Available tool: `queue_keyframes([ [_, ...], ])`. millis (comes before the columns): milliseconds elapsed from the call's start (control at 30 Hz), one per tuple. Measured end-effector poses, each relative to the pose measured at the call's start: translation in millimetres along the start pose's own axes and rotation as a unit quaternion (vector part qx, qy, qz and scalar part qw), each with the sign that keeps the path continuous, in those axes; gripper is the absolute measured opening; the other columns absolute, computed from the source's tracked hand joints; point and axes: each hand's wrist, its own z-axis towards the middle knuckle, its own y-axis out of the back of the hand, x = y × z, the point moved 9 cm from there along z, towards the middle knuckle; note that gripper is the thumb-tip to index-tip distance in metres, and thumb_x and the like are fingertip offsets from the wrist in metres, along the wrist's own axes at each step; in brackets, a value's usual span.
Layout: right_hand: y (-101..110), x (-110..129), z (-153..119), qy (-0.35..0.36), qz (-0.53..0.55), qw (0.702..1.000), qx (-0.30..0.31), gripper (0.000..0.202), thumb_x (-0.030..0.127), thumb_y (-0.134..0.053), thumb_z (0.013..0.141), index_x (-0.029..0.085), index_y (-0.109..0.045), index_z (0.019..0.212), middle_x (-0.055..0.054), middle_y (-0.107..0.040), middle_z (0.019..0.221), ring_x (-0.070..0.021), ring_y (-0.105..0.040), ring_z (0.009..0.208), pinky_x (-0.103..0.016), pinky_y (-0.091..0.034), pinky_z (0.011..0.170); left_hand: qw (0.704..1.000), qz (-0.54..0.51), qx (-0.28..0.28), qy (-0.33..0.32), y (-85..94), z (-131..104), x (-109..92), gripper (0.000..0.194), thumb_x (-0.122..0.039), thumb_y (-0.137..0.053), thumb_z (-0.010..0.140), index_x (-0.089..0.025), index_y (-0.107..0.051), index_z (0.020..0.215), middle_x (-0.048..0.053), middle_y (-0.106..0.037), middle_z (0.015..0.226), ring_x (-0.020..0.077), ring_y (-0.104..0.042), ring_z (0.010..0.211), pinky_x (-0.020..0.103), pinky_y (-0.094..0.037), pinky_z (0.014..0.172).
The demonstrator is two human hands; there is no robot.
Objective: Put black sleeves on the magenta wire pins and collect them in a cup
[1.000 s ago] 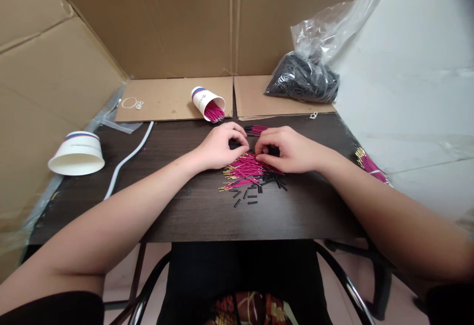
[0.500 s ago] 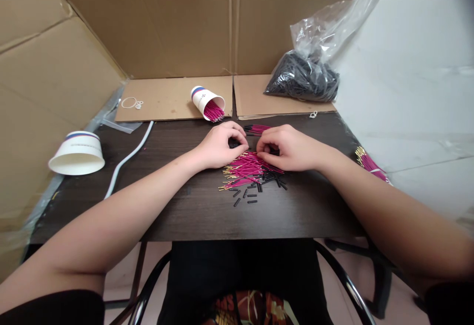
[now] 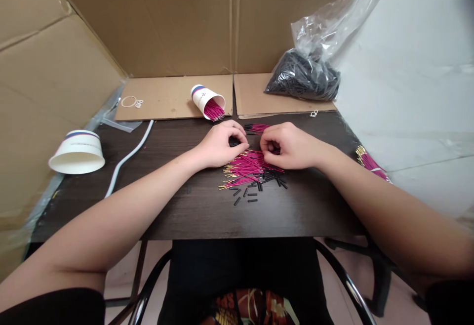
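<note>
A pile of magenta wires (image 3: 242,168) with gold tips lies on the dark table, with short black tubes (image 3: 252,195) strewn beside and in front of it. My left hand (image 3: 224,143) is curled at the pile's upper left, thumb and fingers pinched together; what they hold is too small to name. My right hand (image 3: 287,146) is closed at the pile's upper right, its fingertips pressed on something hidden. Behind the hands lies a row of magenta wires with black ends (image 3: 256,128), partly covered by my right hand.
A tipped paper cup (image 3: 202,99) with magenta wires lies behind my left hand. An overturned-looking cup (image 3: 77,152) and a white cable (image 3: 128,159) are left. A bag of black tubes (image 3: 303,78) stands back right; a tied wire bundle (image 3: 370,163) lies at the right edge.
My right hand has shifted slightly to the right, widening the gap between the hands. My left hand has stayed nearly still.
</note>
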Motion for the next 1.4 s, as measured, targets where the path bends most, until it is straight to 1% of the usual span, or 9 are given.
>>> queue_keyframes([
  [133, 7, -6, -1, -0.014, 0.005, 1.0, -0.02, 0.005, 0.021, -0.068, 0.083, 0.02, -0.066, 0.079, 0.001, -0.066, 0.071, -0.0132, -0.052, 0.064, -0.03, -0.039, 0.067, 1.0, 0.002, 0.004, -0.005, -0.3, 0, -2, 0.005, -0.019, -0.085, 0.095, -0.021, -0.084, 0.091, 0.008, -0.08, 0.116, 0.0251, -0.077, 0.112, 0.05, -0.061, 0.112],
  [233, 17, -12, -2, -0.035, 0.03, 0.996, -0.079, 0.004, 0.024, -0.069, 0.085, 0.021, -0.067, 0.083, 0.003, -0.063, 0.067, -0.0126, -0.052, 0.06, -0.029, -0.04, 0.065, 1.0, 0.003, 0.008, -0.008, -0.7, -1, -4, 0.004, -0.021, -0.088, 0.095, -0.022, -0.084, 0.094, 0.009, -0.079, 0.118, 0.0258, -0.077, 0.113, 0.051, -0.061, 0.113],
  [333, 22, -20, -4, -0.064, 0.069, 0.985, -0.142, 0.006, 0.028, -0.071, 0.09, 0.022, -0.069, 0.089, 0.001, -0.067, 0.072, -0.0143, -0.057, 0.064, -0.03, -0.044, 0.065, 1.0, 0.007, 0.013, -0.007, -1.4, -1, -3, 0.003, -0.022, -0.086, 0.097, -0.022, -0.084, 0.094, 0.009, -0.079, 0.122, 0.0263, -0.077, 0.117, 0.052, -0.059, 0.117],
  [467, 19, -29, -4, -0.08, 0.075, 0.979, -0.174, 0.014, 0.035, -0.071, 0.097, 0.021, -0.072, 0.093, -0.002, -0.07, 0.078, -0.0162, -0.058, 0.069, -0.031, -0.046, 0.067, 1.0, 0.014, 0.02, -0.007, -2.7, -1, -3, 0.007, -0.021, -0.082, 0.099, -0.022, -0.081, 0.092, 0.01, -0.078, 0.125, 0.0272, -0.076, 0.121, 0.053, -0.058, 0.119],
  [600, 19, -37, -4, -0.082, 0.078, 0.975, -0.191, 0.017, 0.037, -0.071, 0.099, 0.02, -0.074, 0.094, -0.004, -0.073, 0.082, -0.0174, -0.06, 0.074, -0.032, -0.048, 0.07, 0.999, 0.031, 0.028, -0.016, -4.4, -1, -6, 0.009, -0.019, -0.078, 0.102, -0.021, -0.078, 0.093, 0.01, -0.076, 0.123, 0.0277, -0.074, 0.123, 0.053, -0.058, 0.119],
  [833, 18, -47, -6, -0.1, 0.085, 0.97, -0.204, 0.014, 0.033, -0.073, 0.093, 0.021, -0.073, 0.088, -0.003, -0.071, 0.079, -0.0171, -0.058, 0.071, -0.032, -0.047, 0.069, 0.999, 0.025, 0.02, -0.023, -2.5, -1, -8, 0.006, -0.02, -0.083, 0.099, -0.022, -0.08, 0.094, 0.009, -0.077, 0.12, 0.027, -0.075, 0.118, 0.052, -0.059, 0.117],
  [1133, 21, -44, -7, -0.106, 0.081, 0.965, -0.226, 0.01, 0.03, -0.072, 0.089, 0.021, -0.073, 0.085, -0.002, -0.069, 0.074, -0.0156, -0.054, 0.066, -0.031, -0.043, 0.065, 0.998, 0.043, 0.021, -0.033, -2.5, -2, -9, 0.007, -0.021, -0.083, 0.1, -0.022, -0.081, 0.094, 0.009, -0.077, 0.123, 0.0278, -0.075, 0.12, 0.053, -0.059, 0.117],
  [1267, 20, -43, -6, -0.105, 0.089, 0.966, -0.217, 0.01, 0.03, -0.072, 0.088, 0.021, -0.073, 0.085, -0.001, -0.067, 0.072, -0.0147, -0.052, 0.064, -0.03, -0.043, 0.065, 0.995, 0.073, 0.028, -0.063, -3.5, -3, -15, 0.007, -0.021, -0.078, 0.103, -0.022, -0.079, 0.096, 0.01, -0.076, 0.123, 0.0289, -0.073, 0.122, 0.053, -0.058, 0.117],
  [1400, 20, -42, -6, -0.104, 0.091, 0.968, -0.209, 0.009, 0.029, -0.071, 0.087, 0.021, -0.072, 0.085, -0.001, -0.067, 0.071, -0.0144, -0.052, 0.063, -0.03, -0.043, 0.065, 0.994, 0.084, 0.037, -0.063, -4.3, -4, -16, 0.008, -0.022, -0.076, 0.105, -0.022, -0.076, 0.096, 0.01, -0.076, 0.124, 0.0293, -0.072, 0.122, 0.053, -0.058, 0.116],
])
